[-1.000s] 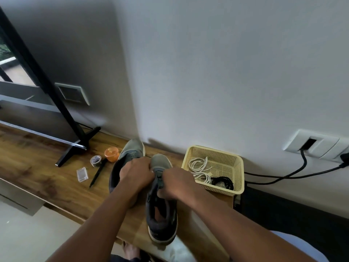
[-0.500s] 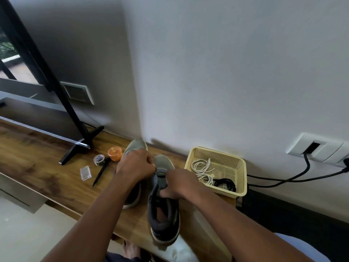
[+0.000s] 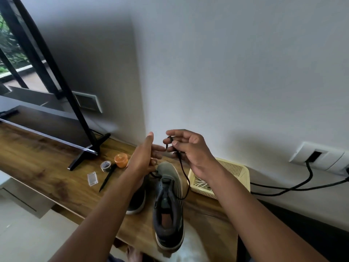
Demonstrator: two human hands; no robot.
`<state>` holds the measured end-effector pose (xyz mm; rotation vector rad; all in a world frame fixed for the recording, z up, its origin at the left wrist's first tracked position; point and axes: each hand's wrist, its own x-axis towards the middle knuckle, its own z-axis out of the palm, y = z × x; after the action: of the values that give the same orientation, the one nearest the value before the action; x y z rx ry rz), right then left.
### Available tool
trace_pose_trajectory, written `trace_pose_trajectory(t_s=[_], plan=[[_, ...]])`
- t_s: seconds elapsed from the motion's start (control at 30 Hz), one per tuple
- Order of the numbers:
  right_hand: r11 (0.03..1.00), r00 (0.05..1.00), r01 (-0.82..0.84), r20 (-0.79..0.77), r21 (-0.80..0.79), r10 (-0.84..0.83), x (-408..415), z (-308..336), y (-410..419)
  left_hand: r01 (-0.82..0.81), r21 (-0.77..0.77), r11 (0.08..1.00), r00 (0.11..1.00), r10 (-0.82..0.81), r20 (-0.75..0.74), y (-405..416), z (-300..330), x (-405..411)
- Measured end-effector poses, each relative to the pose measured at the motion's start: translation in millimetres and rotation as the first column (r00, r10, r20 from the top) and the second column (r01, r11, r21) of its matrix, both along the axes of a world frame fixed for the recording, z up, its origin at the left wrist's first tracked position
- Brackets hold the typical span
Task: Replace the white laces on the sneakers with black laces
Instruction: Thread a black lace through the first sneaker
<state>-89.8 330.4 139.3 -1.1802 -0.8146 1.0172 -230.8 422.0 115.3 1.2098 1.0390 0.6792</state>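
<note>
We have one view only, a wide-angle camera worn on the head, looking forward and down over both forearms onto a wooden desk set against a grey wall. It sits close: the arms fill the lower frame, and the near sneaker lies just below centre. The wall takes up the upper half. Straight lines bow toward the edges, so the window frame at far left perhaps leans less than it appears.
</note>
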Motion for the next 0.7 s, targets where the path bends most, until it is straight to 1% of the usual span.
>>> trace_pose_trajectory(t_s=[0.03, 0.07, 0.1, 0.17, 0.27, 0.33, 0.4, 0.43, 0.47, 0.5, 0.53, 0.57, 0.6, 0.63, 0.7], plan=[[1.0, 0.999, -0.016, 0.043, -0.003, 0.016, -2, -2, -1, 0.032, -0.082, 0.996, 0.998, -0.028, 0.049, 1, 0, 1], [0.999, 0.995, -0.03, 0.091, -0.013, 0.031, -4, -4, -2, 0.061, -0.129, 0.99, 0.994, -0.048, 0.097, 2, 1, 1], [0.998, 0.989, -0.053, 0.137, -0.026, 0.056, -6, -6, -2, 0.079, -0.146, 0.986, 0.989, -0.059, 0.136, 4, 1, 1], [0.991, 0.97, -0.122, 0.205, -0.057, 0.131, -8, -10, -3, 0.072, -0.144, 0.987, 0.982, -0.045, 0.183, 5, 1, 3], [0.961, 0.942, -0.252, 0.201, -0.11, 0.27, -9, -13, -5, 0.018, -0.169, 0.985, 0.97, 0.023, 0.242, 5, 0, 5], [0.928, 0.906, -0.331, 0.217, -0.172, 0.363, -6, -13, -7, -0.004, -0.172, 0.985, 0.957, 0.054, 0.285, 7, -1, 5], [0.902, 0.87, -0.347, 0.27, -0.258, 0.412, -3, -13, -7, -0.017, -0.139, 0.99, 0.951, 0.059, 0.305, 9, -2, 4], [0.909, 0.872, -0.293, 0.308, -0.295, 0.381, -1, -15, -6, -0.019, -0.105, 0.994, 0.954, 0.05, 0.297, 10, -3, 4], [0.931, 0.885, -0.183, 0.359, -0.317, 0.296, 0, -18, -4, -0.019, -0.064, 0.998, 0.957, 0.037, 0.286, 9, -4, 3], [0.948, 0.899, -0.039, 0.402, -0.317, 0.172, 2, -20, -1, -0.014, -0.02, 1.0, 0.96, 0.019, 0.278, 8, -5, 3], [0.949, 0.915, 0.091, 0.401, -0.302, 0.04, 4, -22, 0, -0.006, 0.03, 1.0, 0.964, -0.003, 0.267, 7, -6, 3], [0.94, 0.937, 0.167, 0.344, -0.296, -0.058, 6, -22, 2, 0.005, 0.085, 0.996, 0.969, -0.026, 0.248, 5, -6, 2], [0.935, 0.962, 0.18, 0.254, -0.306, -0.102, 7, -22, 3, 0.019, 0.143, 0.99, 0.975, -0.049, 0.215, 3, -7, 3], [0.935, 0.98, 0.156, 0.172, -0.319, -0.105, 7, -21, 3, 0.038, 0.205, 0.978, 0.983, -0.073, 0.167, 1, -7, 4], [0.941, 0.993, 0.11, 0.073, -0.32, -0.091, 7, -18, 3, 0.098, 0.31, 0.946, 0.991, -0.12, 0.053, -4, -8, 8]])
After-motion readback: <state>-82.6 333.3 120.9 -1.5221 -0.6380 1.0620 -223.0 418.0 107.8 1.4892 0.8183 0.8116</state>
